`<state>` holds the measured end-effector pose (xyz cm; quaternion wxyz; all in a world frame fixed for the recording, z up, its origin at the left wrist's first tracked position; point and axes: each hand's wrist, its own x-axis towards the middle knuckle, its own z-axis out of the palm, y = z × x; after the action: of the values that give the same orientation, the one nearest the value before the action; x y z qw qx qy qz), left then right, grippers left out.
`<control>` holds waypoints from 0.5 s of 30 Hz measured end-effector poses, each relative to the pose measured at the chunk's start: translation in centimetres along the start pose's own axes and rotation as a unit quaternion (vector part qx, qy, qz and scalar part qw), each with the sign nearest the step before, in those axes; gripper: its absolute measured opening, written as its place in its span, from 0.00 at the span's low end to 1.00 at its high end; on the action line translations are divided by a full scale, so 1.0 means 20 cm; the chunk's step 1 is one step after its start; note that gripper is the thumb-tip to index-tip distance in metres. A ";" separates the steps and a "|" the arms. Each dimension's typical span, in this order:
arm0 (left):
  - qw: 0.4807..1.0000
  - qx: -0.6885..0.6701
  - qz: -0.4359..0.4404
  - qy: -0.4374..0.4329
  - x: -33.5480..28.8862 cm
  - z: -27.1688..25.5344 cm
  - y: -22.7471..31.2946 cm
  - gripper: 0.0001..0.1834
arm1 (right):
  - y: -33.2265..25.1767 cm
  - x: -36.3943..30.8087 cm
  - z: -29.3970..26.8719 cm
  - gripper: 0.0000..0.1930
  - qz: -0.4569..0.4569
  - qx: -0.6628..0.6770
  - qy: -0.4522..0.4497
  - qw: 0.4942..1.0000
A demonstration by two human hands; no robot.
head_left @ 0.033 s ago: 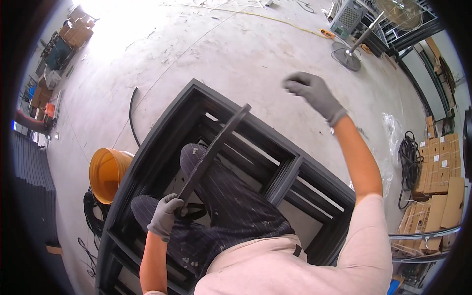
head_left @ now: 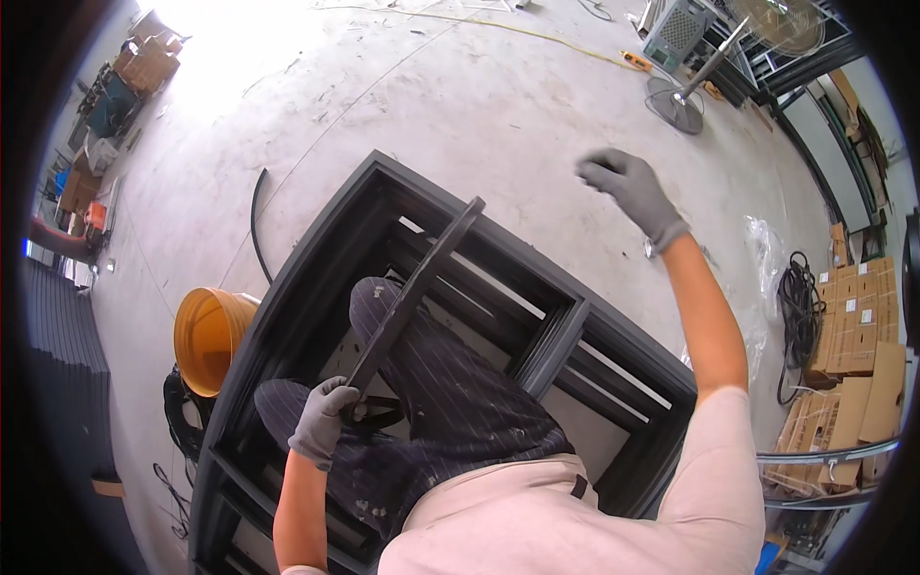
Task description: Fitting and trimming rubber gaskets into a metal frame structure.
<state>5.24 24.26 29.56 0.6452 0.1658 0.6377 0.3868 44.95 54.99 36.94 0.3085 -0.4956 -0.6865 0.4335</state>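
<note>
My left hand point(head_left: 324, 422), in a grey glove, is closed round the lower end of a long dark grey bar point(head_left: 412, 297). The bar slants up and away over my knees, its far end above the edge of a stack of dark grey rectangular frames point(head_left: 498, 240). Beside the left fingers a black strap-like piece point(head_left: 383, 412) shows in part. My right hand point(head_left: 632, 195), gloved too, is raised out to the right beyond the frames. Its fingers are curled together and slightly blurred; whatever they hold, if anything, is hidden. My legs are inside the frame opening.
An orange bucket point(head_left: 203, 340) lies tipped against the frames' left side. A curved dark strip point(head_left: 257, 225) rests on the floor. Cartons point(head_left: 858, 316) and a coiled black hose point(head_left: 798, 311) are at the right. A pedestal fan point(head_left: 676, 103) stands at the far right.
My right hand has moved a little to the right and slightly down, away from the bar. The left hand keeps its hold on the bar, nearly still.
</note>
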 end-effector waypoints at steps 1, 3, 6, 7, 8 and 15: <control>1.000 0.009 -0.005 -0.007 0.01 0.03 0.01 0.06 | 0.14 -0.10 -0.11 0.14 0.046 -0.014 0.027 0.998; 1.000 0.021 -0.008 -0.016 0.04 0.08 0.02 0.06 | 0.43 -0.31 -0.33 0.13 0.106 -0.036 0.068 0.991; 0.995 0.088 0.041 -0.033 0.05 0.09 0.00 0.08 | 0.79 -0.72 -0.60 0.11 0.253 -0.005 0.173 0.952; 0.989 0.124 0.076 -0.039 0.04 0.05 -0.01 0.08 | 0.87 -0.83 -0.67 0.11 0.287 -0.004 0.224 0.931; 0.996 0.076 0.041 -0.029 0.03 0.03 -0.02 0.08 | 0.96 -0.96 -0.73 0.11 0.317 -0.005 0.273 0.908; 0.996 0.048 0.043 -0.065 0.10 0.04 -0.11 0.09 | 1.99 -2.33 -1.27 0.19 0.513 -0.432 0.181 0.720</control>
<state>6.34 24.46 26.72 0.6593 0.2483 0.6047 0.3716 97.90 23.38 12.41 -0.0898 -0.9204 -0.3712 0.0839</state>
